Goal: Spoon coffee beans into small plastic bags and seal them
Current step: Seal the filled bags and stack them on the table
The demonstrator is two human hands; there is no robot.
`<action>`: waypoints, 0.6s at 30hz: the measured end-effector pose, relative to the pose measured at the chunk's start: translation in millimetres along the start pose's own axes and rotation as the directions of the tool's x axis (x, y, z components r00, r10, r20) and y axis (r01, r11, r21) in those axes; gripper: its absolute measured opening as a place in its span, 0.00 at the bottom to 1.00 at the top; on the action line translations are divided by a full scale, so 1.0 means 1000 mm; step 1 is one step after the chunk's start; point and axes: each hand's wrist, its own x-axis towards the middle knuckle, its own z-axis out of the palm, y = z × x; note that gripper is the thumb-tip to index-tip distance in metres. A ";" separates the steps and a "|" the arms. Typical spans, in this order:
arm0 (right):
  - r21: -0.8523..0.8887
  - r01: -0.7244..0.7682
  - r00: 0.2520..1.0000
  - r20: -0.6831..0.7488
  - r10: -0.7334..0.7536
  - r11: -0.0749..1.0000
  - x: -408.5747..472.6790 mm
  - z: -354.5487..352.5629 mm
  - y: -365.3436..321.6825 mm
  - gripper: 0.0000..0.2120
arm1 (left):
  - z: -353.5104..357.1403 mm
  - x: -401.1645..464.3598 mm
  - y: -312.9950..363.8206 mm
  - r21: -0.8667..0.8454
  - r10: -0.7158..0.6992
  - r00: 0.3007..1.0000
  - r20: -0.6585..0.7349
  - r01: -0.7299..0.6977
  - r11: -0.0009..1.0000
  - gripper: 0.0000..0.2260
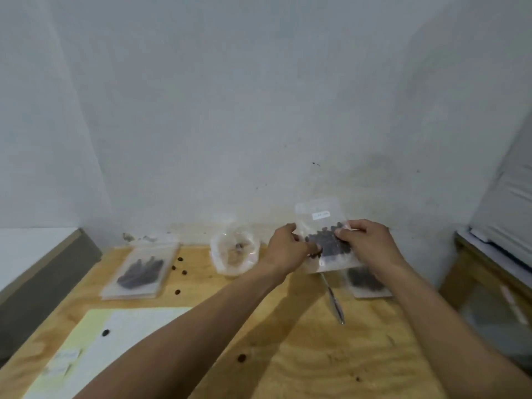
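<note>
Pinching bean-filled bag [326, 240] between left hand [288, 247] and right hand [364, 240], above table [288, 341].

Held bag [326, 240]: small clear plastic, white label near top, dark coffee beans [328, 243] heaped in middle, raised above table, pinched at both side edges between left hand [288, 249] and right hand [364, 240]. Spoon [333, 298]: metal, flat on table just below held bag, between forearms. Filled bag [367, 282] flat under right hand. Another filled bag [141, 272] flat, well left of left hand. Open supply bag [234, 251], nearly emptied, just left of left hand. Loose beans [180, 269] scattered left of left forearm.
</note>
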 end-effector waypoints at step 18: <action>-0.470 -0.228 0.972 -0.065 0.224 0.853 0.005 -0.044 0.078 0.24 | 0.103 0.033 -0.012 0.245 -0.149 0.986 0.075 0.127 0.961 0.11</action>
